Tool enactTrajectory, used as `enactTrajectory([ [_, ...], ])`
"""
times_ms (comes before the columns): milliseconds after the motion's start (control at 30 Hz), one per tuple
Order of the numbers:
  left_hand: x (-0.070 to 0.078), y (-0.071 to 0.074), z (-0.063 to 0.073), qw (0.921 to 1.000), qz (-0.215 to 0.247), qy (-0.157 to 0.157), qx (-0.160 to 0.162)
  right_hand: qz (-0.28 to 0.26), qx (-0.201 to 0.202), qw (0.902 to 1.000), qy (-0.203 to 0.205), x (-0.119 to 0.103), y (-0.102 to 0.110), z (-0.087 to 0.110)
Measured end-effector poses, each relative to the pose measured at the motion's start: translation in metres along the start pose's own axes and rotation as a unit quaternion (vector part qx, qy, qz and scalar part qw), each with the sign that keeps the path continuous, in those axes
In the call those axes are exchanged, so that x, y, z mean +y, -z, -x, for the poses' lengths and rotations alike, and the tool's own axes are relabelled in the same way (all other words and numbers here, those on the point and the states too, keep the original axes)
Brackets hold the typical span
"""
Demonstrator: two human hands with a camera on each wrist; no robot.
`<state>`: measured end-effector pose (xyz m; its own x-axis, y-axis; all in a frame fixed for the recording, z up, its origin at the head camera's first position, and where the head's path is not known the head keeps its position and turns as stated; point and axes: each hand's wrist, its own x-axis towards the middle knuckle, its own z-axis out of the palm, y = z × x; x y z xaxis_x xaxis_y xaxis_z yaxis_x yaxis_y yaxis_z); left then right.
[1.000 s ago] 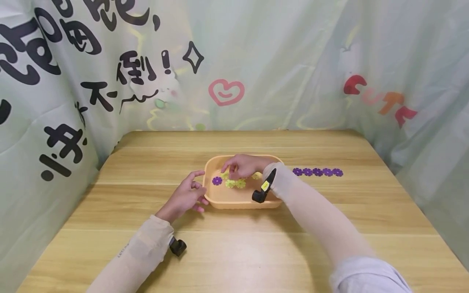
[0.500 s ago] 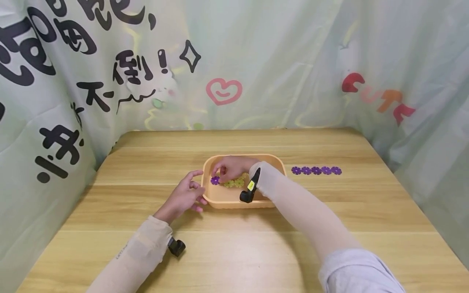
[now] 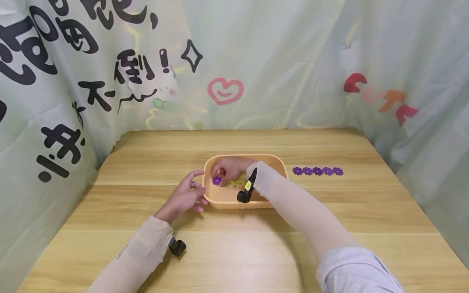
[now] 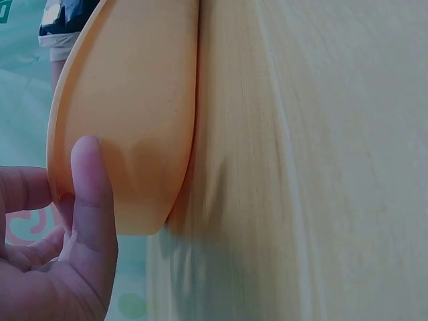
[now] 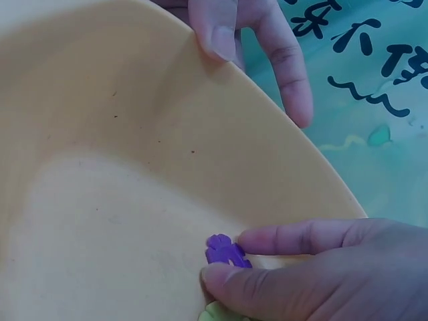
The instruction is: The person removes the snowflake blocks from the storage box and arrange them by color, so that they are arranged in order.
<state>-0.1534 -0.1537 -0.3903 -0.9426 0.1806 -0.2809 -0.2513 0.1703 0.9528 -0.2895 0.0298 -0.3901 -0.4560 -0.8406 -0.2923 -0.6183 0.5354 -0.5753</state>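
Note:
An orange plastic basin (image 3: 242, 204) sits on the wooden table. On its left rim my left hand (image 3: 187, 195) holds on, with the thumb (image 4: 93, 180) against the wall and other fingers at the rim. My right hand (image 3: 231, 169) reaches inside the basin. There its thumb and index finger pinch a purple flower-shaped disc (image 5: 224, 251), which looks tilted in the right wrist view. Several yellow-green flower-shaped discs (image 3: 239, 181) lie beside and under the right hand, partly hidden by it.
To the right of the basin, several purple flower-shaped discs (image 3: 317, 171) lie in a straight row on the table (image 3: 234, 252). A printed curtain (image 3: 278, 61) hangs behind the table and along both sides.
My right hand has moved left inside the basin, from above the yellow-green discs to the purple disc, and its fingers have taken hold of it. The left hand stays at the rim.

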Motion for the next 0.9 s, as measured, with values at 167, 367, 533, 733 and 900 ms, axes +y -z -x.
enactTrajectory([
  [167,-0.0001,0.0004,0.0001,1.0,-0.001,-0.003,0.002,0.023,0.0,0.9997,-0.007,-0.0031,0.0006,-0.0002],
  [367,-0.0008,-0.0001,-0.0007,1.0,-0.001,-0.002,0.002,0.007,-0.004,0.9999,-0.012,-0.0039,0.0009,0.0007],
  [533,0.0003,-0.0008,-0.0022,1.0,-0.002,-0.008,0.001,-0.007,0.003,0.9998,-0.018,-0.0041,0.0015,0.0013],
  [733,-0.0006,0.0002,-0.0011,1.0,-0.002,-0.001,0.001,-0.034,-0.005,0.9993,-0.013,-0.0058,0.0003,0.0015],
  [900,-0.0023,0.0015,-0.0004,1.0,-0.004,-0.001,0.0,-0.017,0.007,0.9997,-0.018,-0.006,-0.001,0.0002],
])
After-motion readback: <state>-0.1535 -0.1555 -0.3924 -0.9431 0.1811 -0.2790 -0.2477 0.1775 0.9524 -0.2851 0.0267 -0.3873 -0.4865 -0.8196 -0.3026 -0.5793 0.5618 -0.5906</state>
